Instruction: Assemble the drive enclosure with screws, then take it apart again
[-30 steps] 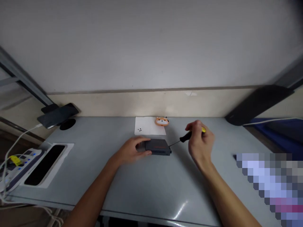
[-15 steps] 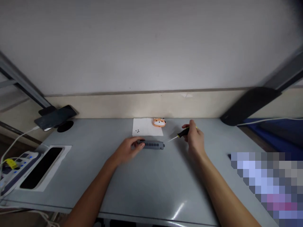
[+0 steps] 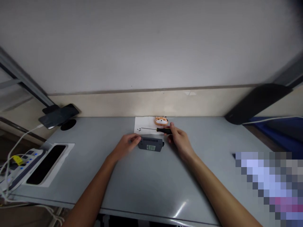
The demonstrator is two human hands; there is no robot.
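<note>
My left hand (image 3: 126, 145) grips the left end of a dark grey box-shaped device (image 3: 143, 145), which has a row of vent slots and a pale green label (image 3: 151, 147) on the side facing me. Between the fingers of my right hand (image 3: 178, 138) is a screwdriver (image 3: 163, 130) with a black and yellow handle. Its thin shaft points left, and the tip is over a sheet of white paper (image 3: 145, 121) close to several tiny dark screws (image 3: 139, 129). An orange-and-white animal-face case (image 3: 161, 121) rests at the paper's right edge, just beyond the screwdriver handle.
On the left of the grey table (image 3: 132, 189) are a black-screened phone (image 3: 49, 164) on white paper and a power strip (image 3: 26, 167) with cables. Another phone (image 3: 59, 116) leans on a stand at the back left. A dark post (image 3: 258, 104) stands at the back right.
My right hand has moved left with the screwdriver, bringing its tip over the paper by the screws. The grey device has been tilted, so its labelled face now shows.
</note>
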